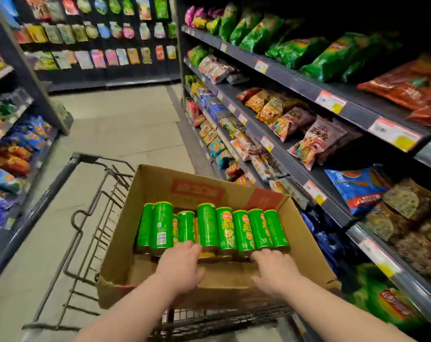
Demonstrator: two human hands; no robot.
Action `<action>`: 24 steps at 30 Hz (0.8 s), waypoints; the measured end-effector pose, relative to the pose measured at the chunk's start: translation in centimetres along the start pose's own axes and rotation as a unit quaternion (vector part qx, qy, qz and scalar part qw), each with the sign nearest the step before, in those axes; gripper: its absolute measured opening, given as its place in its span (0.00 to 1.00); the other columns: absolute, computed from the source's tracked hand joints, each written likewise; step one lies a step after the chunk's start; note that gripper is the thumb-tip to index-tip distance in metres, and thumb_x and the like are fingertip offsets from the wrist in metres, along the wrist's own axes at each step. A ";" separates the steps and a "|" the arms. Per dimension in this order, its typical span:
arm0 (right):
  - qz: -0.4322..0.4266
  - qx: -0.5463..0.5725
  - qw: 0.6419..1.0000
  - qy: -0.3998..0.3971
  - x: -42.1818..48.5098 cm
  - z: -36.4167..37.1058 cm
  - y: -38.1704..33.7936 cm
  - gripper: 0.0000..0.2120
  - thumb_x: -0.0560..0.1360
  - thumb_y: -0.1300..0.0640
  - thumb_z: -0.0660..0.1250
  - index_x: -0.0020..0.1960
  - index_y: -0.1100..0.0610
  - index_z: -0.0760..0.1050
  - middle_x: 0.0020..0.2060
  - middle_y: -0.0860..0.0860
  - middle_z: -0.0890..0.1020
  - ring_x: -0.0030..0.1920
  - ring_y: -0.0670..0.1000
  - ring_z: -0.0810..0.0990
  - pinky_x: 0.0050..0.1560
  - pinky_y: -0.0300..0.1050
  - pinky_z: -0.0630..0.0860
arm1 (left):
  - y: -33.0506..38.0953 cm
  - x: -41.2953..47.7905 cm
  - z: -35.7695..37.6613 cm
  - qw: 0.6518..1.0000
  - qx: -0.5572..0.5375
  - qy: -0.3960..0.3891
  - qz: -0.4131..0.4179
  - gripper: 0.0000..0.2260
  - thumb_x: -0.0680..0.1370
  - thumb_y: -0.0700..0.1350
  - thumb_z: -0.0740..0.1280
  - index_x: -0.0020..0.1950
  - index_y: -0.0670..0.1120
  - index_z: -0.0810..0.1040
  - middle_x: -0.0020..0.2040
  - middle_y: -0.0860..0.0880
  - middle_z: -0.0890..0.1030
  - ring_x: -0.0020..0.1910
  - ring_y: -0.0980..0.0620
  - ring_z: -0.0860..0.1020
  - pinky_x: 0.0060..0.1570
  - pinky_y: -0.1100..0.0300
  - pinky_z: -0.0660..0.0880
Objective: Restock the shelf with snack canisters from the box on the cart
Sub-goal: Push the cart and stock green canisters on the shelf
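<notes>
Green canisters (209,228) with yellow lids lie packed side by side in an open cardboard box (122,245), their near ends pointing back toward the person. The box sits on a dark wire cart (86,218) in the middle of the aisle, tight up against the shelves (298,166) on the right.

Both bare arms reach into the box from the near side. The left hand (182,265) is palm down at the near ends of the canisters in the middle of the row, its fingers bent forward over them. The right hand (271,267) does the same at the right end of the row, fingertips touching the bottoms of the last few cans. From behind the knuckles I cannot tell whether either hand has actually closed round a can or is only resting against them.

The right-hand shelves are crowded with snack bags (310,141) in green, red, pink and blue, with orange and yellow price tags (330,101) along the edges. More bags fill the racks on the left, and rows of small packets (111,56) hang on the far wall beyond the pale floor (125,124).
</notes>
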State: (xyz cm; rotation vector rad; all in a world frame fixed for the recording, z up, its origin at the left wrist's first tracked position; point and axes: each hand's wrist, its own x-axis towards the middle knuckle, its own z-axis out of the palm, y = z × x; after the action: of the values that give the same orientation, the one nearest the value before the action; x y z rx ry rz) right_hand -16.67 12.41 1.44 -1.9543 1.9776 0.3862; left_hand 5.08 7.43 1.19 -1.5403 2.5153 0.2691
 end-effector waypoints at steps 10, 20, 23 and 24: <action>0.020 0.001 0.999 -0.042 5.4 -0.9 0.1 0.20 0.75 0.46 0.62 0.64 0.53 0.69 0.61 0.53 0.75 0.61 0.57 0.74 0.60 0.51 0.71 | -1.3 4.9 0.3 0.999 -0.027 -0.034 0.009 0.22 0.77 0.56 0.60 0.69 0.48 0.67 0.64 0.48 0.72 0.63 0.46 0.71 0.59 0.52 0.71; 0.000 0.043 0.994 -0.103 14.1 0.5 1.1 0.21 0.74 0.47 0.62 0.64 0.53 0.68 0.61 0.53 0.74 0.62 0.56 0.74 0.58 0.50 0.72 | -2.8 10.2 1.9 0.989 -0.060 -0.109 -0.076 0.23 0.76 0.57 0.61 0.68 0.48 0.67 0.63 0.47 0.72 0.63 0.46 0.72 0.59 0.54 0.71; -0.005 0.069 0.991 -0.118 16.5 1.4 1.7 0.22 0.74 0.48 0.63 0.65 0.54 0.67 0.63 0.54 0.73 0.64 0.57 0.73 0.60 0.50 0.72 | -2.6 12.0 2.9 0.982 -0.074 -0.144 -0.098 0.25 0.76 0.58 0.61 0.69 0.48 0.66 0.64 0.47 0.72 0.63 0.45 0.72 0.60 0.54 0.71; -0.006 0.081 0.989 -0.121 17.3 1.6 1.8 0.22 0.74 0.48 0.63 0.65 0.55 0.67 0.63 0.54 0.73 0.64 0.57 0.73 0.60 0.50 0.72 | -2.6 12.7 3.1 0.979 -0.079 -0.156 -0.105 0.26 0.76 0.57 0.62 0.70 0.47 0.65 0.64 0.46 0.72 0.63 0.45 0.72 0.60 0.53 0.71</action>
State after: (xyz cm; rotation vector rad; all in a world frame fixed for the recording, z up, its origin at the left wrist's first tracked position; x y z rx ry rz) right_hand -18.45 -2.66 -7.30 -1.7295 1.7840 0.4230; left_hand 1.86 -3.88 -5.10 -1.6553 2.1167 0.6369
